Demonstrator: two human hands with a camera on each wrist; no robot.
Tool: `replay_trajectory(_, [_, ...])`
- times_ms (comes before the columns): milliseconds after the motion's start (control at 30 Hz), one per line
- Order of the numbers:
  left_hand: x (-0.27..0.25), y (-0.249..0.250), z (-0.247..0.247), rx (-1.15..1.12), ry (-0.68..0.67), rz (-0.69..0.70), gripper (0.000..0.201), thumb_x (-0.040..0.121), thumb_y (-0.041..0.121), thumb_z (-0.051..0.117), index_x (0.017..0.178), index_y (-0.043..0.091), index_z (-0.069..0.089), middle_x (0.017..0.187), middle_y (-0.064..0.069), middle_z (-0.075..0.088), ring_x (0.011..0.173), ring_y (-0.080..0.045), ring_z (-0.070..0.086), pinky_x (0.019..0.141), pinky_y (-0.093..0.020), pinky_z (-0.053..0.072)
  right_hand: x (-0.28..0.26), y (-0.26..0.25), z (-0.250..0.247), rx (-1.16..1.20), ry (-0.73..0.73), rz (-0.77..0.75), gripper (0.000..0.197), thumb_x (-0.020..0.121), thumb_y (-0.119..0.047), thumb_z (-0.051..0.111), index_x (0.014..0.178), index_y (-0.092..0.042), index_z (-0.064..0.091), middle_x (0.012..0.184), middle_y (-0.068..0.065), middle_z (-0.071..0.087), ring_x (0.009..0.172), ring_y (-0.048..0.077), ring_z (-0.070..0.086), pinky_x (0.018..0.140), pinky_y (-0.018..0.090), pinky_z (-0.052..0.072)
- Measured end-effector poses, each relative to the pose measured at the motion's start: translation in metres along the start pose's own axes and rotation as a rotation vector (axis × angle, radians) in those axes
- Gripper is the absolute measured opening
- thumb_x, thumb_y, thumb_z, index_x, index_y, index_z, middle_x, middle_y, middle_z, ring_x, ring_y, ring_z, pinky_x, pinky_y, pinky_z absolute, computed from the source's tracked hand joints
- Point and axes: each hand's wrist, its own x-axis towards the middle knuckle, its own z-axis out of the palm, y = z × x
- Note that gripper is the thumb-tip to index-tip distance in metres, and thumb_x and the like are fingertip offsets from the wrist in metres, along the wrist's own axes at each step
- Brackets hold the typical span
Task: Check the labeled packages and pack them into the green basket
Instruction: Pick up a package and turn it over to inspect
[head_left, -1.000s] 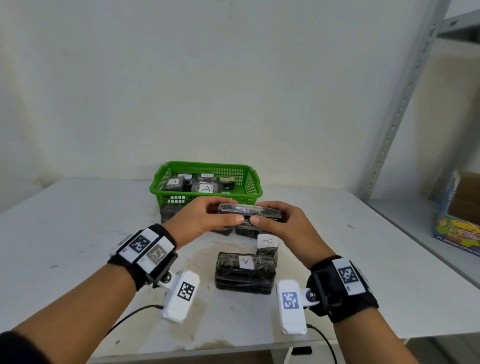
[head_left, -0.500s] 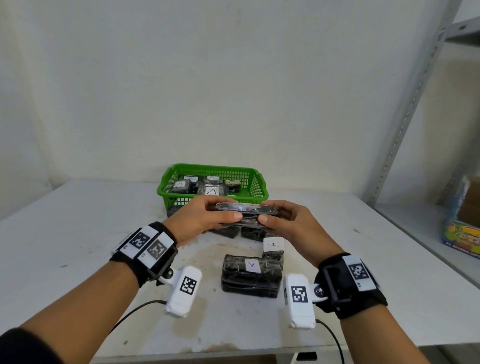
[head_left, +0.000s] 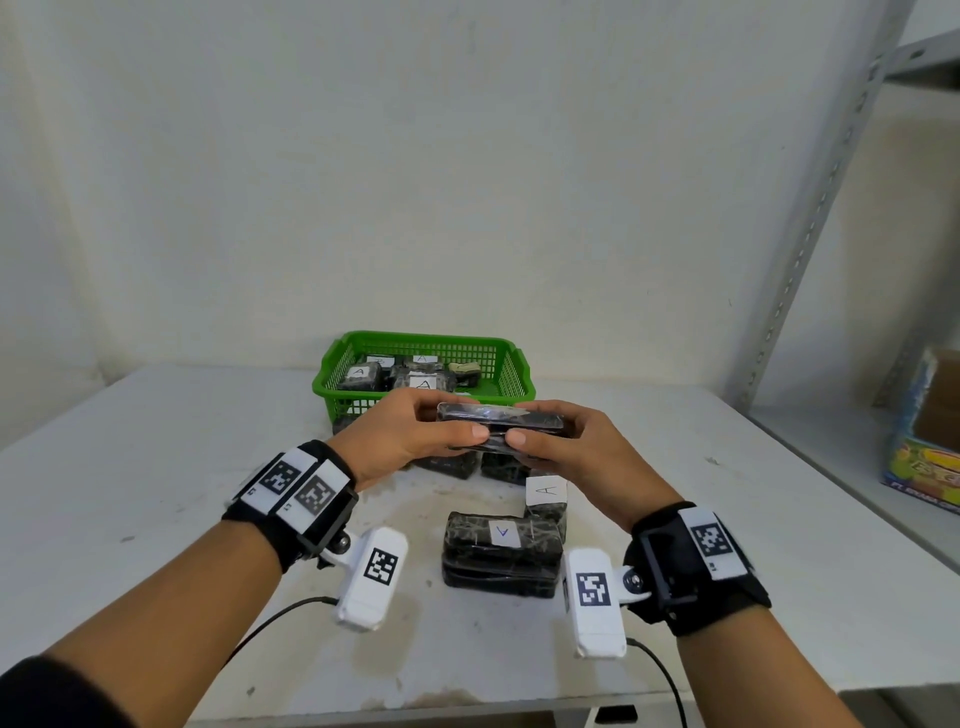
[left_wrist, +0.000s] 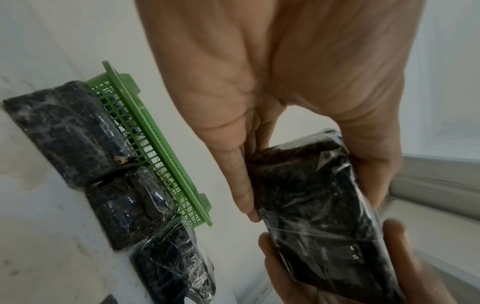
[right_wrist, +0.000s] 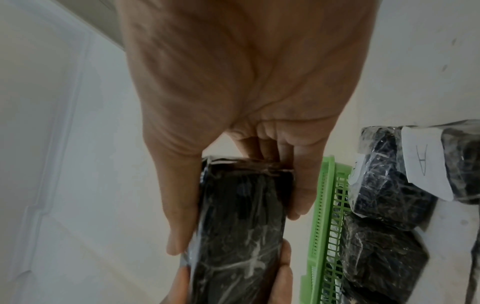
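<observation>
Both hands hold one dark, film-wrapped package (head_left: 500, 420) level above the table, just in front of the green basket (head_left: 332, 382). My left hand (head_left: 415, 436) grips its left end, thumb on the near side. My right hand (head_left: 563, 447) grips the right end. No label shows on its visible faces (left_wrist: 319, 207) (right_wrist: 241, 224). The basket holds several dark packages with white "A" labels (head_left: 423, 384). On the table lie more packages: one near me with a label (head_left: 501, 551), one beside it labelled "A" (head_left: 545, 491), and others under my hands (left_wrist: 64, 131) (right_wrist: 384, 179).
The white table (head_left: 156, 467) has stains near its front edge. A grey metal shelf upright (head_left: 810, 218) stands at the right, with a colourful box (head_left: 930, 447) on its lower shelf. A white wall is behind the basket. Cables trail from the wrist cameras.
The hands and the held package stay almost in place, between the basket and the loose packages. The head view has tilted slightly, and the package's top face shows a little more.
</observation>
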Motion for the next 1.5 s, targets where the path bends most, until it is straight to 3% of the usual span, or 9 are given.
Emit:
replay_trajectory(100, [-0.001, 0.001, 0.000, -0.041, -0.018, -0.024, 0.081, 0.058, 0.031, 0.092, 0.127, 0.005, 0.060, 0.121, -0.014, 0.069, 0.117, -0.032, 0.064, 0.101, -0.041, 0.051, -0.002, -0.003, -0.003, -0.027, -0.010, -0.002, 0.064, 0.064, -0.033, 0.094, 0.121, -0.014, 0.072, 0.114, 0.007, 0.078, 0.106, 0.025, 0.076, 0.098, 0.039, 0.059])
replay_trajectory(267, [0.000, 0.002, -0.001, 0.038, 0.009, 0.003, 0.085, 0.049, 0.044, 0.094, 0.121, 0.011, 0.066, 0.117, -0.015, 0.071, 0.113, -0.036, 0.065, 0.105, -0.050, 0.047, -0.006, -0.004, -0.006, -0.046, -0.053, 0.000, 0.064, 0.069, -0.029, 0.095, 0.126, -0.016, 0.069, 0.119, 0.005, 0.077, 0.112, 0.025, 0.073, 0.096, 0.036, 0.059])
replay_trajectory(500, [0.001, 0.003, -0.004, 0.068, 0.001, -0.008, 0.084, 0.050, 0.038, 0.095, 0.123, 0.009, 0.065, 0.117, -0.015, 0.071, 0.113, -0.034, 0.065, 0.102, -0.043, 0.050, -0.006, -0.006, -0.007, -0.017, -0.055, 0.015, 0.056, 0.073, -0.026, 0.088, 0.125, -0.017, 0.069, 0.120, 0.006, 0.077, 0.113, 0.025, 0.073, 0.104, 0.047, 0.055])
replay_trajectory(633, [-0.002, 0.005, -0.004, 0.170, 0.057, 0.052, 0.058, 0.067, 0.016, 0.089, 0.120, 0.015, 0.067, 0.110, -0.006, 0.074, 0.105, -0.024, 0.070, 0.090, -0.031, 0.056, -0.004, -0.007, -0.002, 0.044, -0.054, 0.075, 0.079, 0.063, -0.039, 0.091, 0.133, -0.014, 0.063, 0.129, 0.009, 0.071, 0.116, 0.025, 0.071, 0.100, 0.042, 0.058])
replay_trajectory(733, [-0.004, 0.006, -0.001, 0.180, 0.052, 0.075, 0.061, 0.068, -0.001, 0.084, 0.123, 0.013, 0.063, 0.112, -0.006, 0.073, 0.104, -0.018, 0.070, 0.084, -0.023, 0.056, -0.006, -0.013, 0.001, 0.129, -0.093, 0.171, 0.070, 0.084, -0.050, 0.080, 0.134, -0.005, 0.063, 0.130, 0.016, 0.071, 0.118, 0.032, 0.070, 0.100, 0.044, 0.058])
replay_trajectory(867, [-0.004, 0.004, 0.000, 0.160, 0.038, 0.088, 0.073, 0.063, 0.001, 0.089, 0.128, 0.017, 0.059, 0.121, -0.006, 0.069, 0.112, -0.019, 0.066, 0.094, -0.032, 0.055, -0.008, -0.017, 0.006, 0.163, -0.084, 0.251, 0.047, 0.096, -0.032, 0.069, 0.126, 0.003, 0.065, 0.119, 0.024, 0.074, 0.111, 0.042, 0.072, 0.086, 0.039, 0.064])
replay_trajectory(1033, [-0.001, 0.000, 0.004, 0.015, 0.037, -0.008, 0.073, 0.064, 0.032, 0.090, 0.128, 0.012, 0.059, 0.121, -0.009, 0.070, 0.114, -0.026, 0.066, 0.104, -0.046, 0.048, -0.008, -0.013, 0.008, 0.277, 0.000, 0.161, 0.032, 0.093, -0.006, 0.071, 0.122, 0.004, 0.066, 0.123, 0.025, 0.072, 0.106, 0.035, 0.073, 0.081, 0.039, 0.064])
replay_trajectory(1267, [0.000, 0.000, 0.004, 0.054, 0.084, -0.032, 0.044, 0.077, 0.023, 0.082, 0.115, 0.006, 0.068, 0.112, -0.012, 0.073, 0.107, -0.029, 0.069, 0.103, -0.049, 0.048, -0.004, -0.012, 0.008, 0.166, 0.048, 0.171, 0.037, 0.090, -0.020, 0.077, 0.121, -0.003, 0.070, 0.121, 0.023, 0.073, 0.098, 0.031, 0.074, 0.086, 0.045, 0.063])
replay_trajectory(1500, [-0.001, 0.000, 0.006, 0.049, 0.085, -0.025, 0.041, 0.082, 0.018, 0.077, 0.118, 0.005, 0.066, 0.114, -0.013, 0.072, 0.109, -0.030, 0.068, 0.103, -0.050, 0.048, -0.005, -0.012, 0.009, 0.128, 0.083, 0.143, 0.035, 0.089, -0.022, 0.079, 0.118, -0.004, 0.072, 0.112, 0.018, 0.077, 0.097, 0.029, 0.076, 0.088, 0.045, 0.063])
